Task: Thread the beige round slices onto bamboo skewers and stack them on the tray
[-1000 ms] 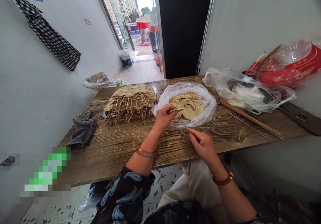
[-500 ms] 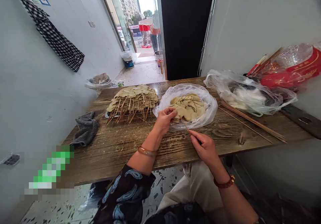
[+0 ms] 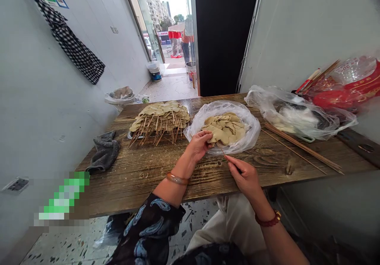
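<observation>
My left hand [image 3: 198, 145] pinches a thin, pale tan slice [image 3: 216, 136] at the near rim of a clear plastic bag. The kind of food cannot be made out. My right hand [image 3: 242, 173] grips the lower end of a thin wooden skewer [image 3: 221, 149], whose far end meets that slice. Loose slices [image 3: 230, 122] fill the opened plastic bag [image 3: 253, 136] beyond my hands. Left of the bag, many skewered slices [image 3: 162, 112] lie stacked on a metal tray [image 3: 130, 135], their sticks pointing towards me.
Bare skewers [image 3: 305, 148] lie on the wooden table [image 3: 142, 186] at right, beside another plastic bag [image 3: 267, 99]. Red packaging [image 3: 335, 99] stands behind it. A dark grey cloth [image 3: 103, 152] rests at the left edge. Beyond the table, a doorway opens outside.
The view has shifted slightly, so everything sits a little further right. Both hands keep their hold on the slice and the skewer, with little other movement.
</observation>
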`<state>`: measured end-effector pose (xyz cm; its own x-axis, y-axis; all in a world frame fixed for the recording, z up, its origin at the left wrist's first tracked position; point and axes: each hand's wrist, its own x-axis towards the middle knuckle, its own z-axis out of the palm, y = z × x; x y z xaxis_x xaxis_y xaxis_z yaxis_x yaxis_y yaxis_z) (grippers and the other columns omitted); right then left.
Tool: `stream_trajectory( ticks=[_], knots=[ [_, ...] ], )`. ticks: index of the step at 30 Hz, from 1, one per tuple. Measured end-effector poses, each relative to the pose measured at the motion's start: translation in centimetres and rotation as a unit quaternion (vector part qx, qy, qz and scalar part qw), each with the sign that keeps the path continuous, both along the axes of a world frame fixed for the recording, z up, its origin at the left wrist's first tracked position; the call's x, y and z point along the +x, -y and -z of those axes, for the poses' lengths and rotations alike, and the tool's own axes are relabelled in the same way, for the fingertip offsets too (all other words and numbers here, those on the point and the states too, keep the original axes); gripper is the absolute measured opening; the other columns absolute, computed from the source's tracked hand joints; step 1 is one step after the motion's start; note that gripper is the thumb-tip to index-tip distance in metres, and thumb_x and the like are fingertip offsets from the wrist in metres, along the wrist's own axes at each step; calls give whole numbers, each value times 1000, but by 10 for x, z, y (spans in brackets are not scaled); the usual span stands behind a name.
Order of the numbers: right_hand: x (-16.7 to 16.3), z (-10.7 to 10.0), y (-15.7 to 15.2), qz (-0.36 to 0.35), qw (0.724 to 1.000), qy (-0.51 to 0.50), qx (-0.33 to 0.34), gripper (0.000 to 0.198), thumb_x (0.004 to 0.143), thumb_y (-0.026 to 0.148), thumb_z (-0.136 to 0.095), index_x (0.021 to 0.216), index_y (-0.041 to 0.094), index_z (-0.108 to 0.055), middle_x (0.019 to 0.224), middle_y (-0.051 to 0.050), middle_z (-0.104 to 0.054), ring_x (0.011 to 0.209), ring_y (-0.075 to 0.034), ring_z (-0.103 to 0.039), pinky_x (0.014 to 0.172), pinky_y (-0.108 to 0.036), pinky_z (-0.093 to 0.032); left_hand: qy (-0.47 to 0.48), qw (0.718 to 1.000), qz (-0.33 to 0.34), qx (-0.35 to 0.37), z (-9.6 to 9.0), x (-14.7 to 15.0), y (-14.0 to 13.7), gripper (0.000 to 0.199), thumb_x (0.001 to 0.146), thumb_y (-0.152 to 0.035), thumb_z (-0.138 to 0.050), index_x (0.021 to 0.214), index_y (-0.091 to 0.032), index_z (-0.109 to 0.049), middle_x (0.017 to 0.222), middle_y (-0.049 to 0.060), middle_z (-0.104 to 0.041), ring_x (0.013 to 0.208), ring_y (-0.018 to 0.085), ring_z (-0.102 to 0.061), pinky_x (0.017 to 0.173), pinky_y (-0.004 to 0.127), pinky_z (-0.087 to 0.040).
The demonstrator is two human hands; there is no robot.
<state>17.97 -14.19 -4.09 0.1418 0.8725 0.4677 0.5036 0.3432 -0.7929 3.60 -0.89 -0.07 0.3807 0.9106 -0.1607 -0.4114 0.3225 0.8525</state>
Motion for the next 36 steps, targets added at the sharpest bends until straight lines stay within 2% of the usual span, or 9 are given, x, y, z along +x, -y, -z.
stream_trajectory(
  ticks=[9, 14, 21, 25, 29, 33, 36],
  knots=[
    [1, 5, -3, 10, 1000, -3, -10, 30, 88, 27, -50, 110, 23, -70, 107, -7, -71, 97, -21, -68, 87, -36, -53, -77, 991, -37, 106, -3, 3, 6, 31, 59, -33, -77, 77, -14, -60, 55, -4, -54, 45, 5, -45, 43, 18, -32],
    [1, 5, -4, 24, 999, -7, -20, 29, 88, 28, -50, 107, 24, -70, 106, -6, -72, 96, -22, -68, 84, -37, -54, -151, 968, -63, 190, -5, 4, 6, 23, 63, -28, -72, 76, -13, -60, 57, -4, -54, 48, 5, -44, 47, 18, -33],
    [1, 2, -2, 32, 999, -3, -22, 27, 88, 30, -49, 102, 23, -71, 98, -6, -74, 88, -21, -69, 79, -35, -54, -229, 937, -86, 250, 0, 4, 2, 13, 66, -22, -67, 72, -15, -58, 58, -4, -55, 51, 6, -47, 51, 18, -34],
    [2, 3, -2, 35, 999, -5, -24, 27, 89, 29, -48, 103, 22, -70, 98, -5, -74, 88, -21, -69, 79, -33, -53, -254, 926, -68, 269, 0, 6, 4, 10, 67, -21, -64, 71, -15, -56, 58, -3, -54, 52, 7, -46, 50, 18, -32],
    [2, 2, -3, 39, 999, -9, -30, 28, 89, 30, -47, 103, 21, -69, 95, -6, -73, 84, -20, -68, 76, -32, -52, -252, 931, -29, 262, -2, 10, 10, 11, 66, -21, -65, 71, -15, -57, 59, -3, -54, 52, 7, -44, 49, 19, -30],
    [3, 0, -3, 53, 997, -14, -49, 27, 89, 30, -46, 99, 20, -69, 83, -4, -72, 72, -18, -66, 66, -28, -50, -229, 937, 37, 260, -4, 15, 18, 12, 66, -22, -66, 69, -15, -56, 57, -4, -51, 51, 6, -42, 49, 19, -29],
    [2, -1, -3, 78, 995, -30, -60, 25, 89, 32, -47, 88, 19, -68, 72, -3, -69, 64, -17, -61, 60, -26, -45, -217, 929, 120, 275, -4, 17, 24, 13, 67, -23, -67, 70, -15, -57, 58, -3, -51, 52, 6, -43, 49, 19, -29]
  ],
)
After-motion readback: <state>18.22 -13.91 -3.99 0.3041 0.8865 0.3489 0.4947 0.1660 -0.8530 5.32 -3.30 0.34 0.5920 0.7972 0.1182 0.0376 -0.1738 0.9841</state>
